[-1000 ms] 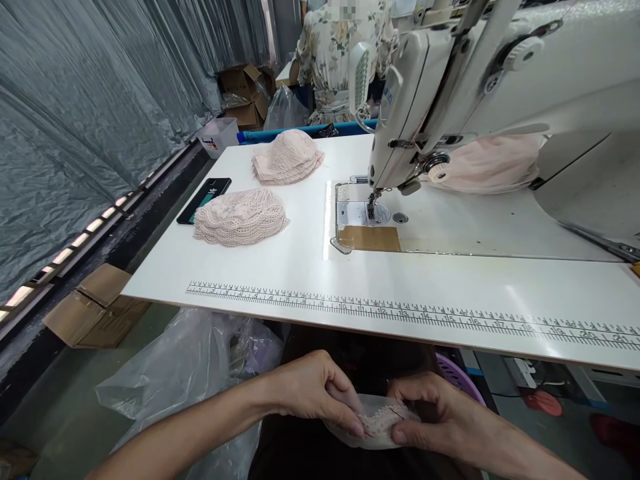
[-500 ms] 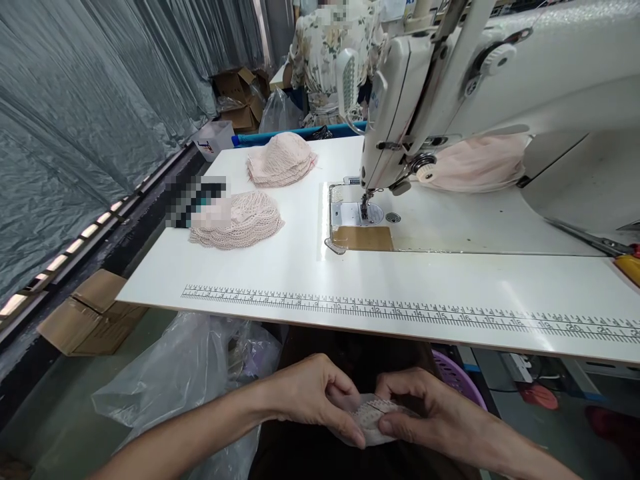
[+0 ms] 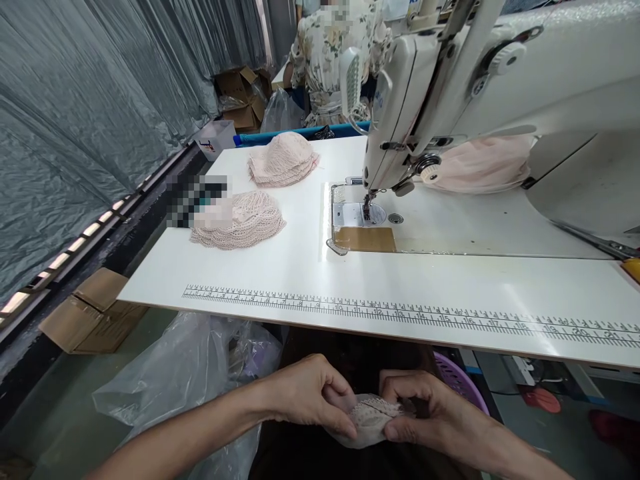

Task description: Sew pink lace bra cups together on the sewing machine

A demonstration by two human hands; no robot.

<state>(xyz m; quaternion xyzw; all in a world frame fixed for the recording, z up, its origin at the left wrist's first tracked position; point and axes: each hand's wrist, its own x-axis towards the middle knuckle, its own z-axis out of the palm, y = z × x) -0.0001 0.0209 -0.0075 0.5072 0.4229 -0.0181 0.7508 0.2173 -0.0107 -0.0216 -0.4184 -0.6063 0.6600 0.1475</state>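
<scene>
Here at the near side, over the dark-clothed lap (image 3: 305, 457), the bare left hand (image 3: 320, 397) angles in with bent wrist, thumb and fingertips pinched together on the left end of a small, pale pink, sheer fabric piece (image 3: 371, 423), while the bare right hand (image 3: 420, 407) grips its right end, thumb on top, fingers curled. Between them it's bunched and rounded, lacy texture above, translucent cloth below, a dark line across the top! Farther off, the white, ruler-marked tabletop (image 3: 280, 273) carries two pale pink, lacy fabric stacks (image 3: 250, 223) at left, a white sewing machine (image 3: 393, 123) at right.
</scene>
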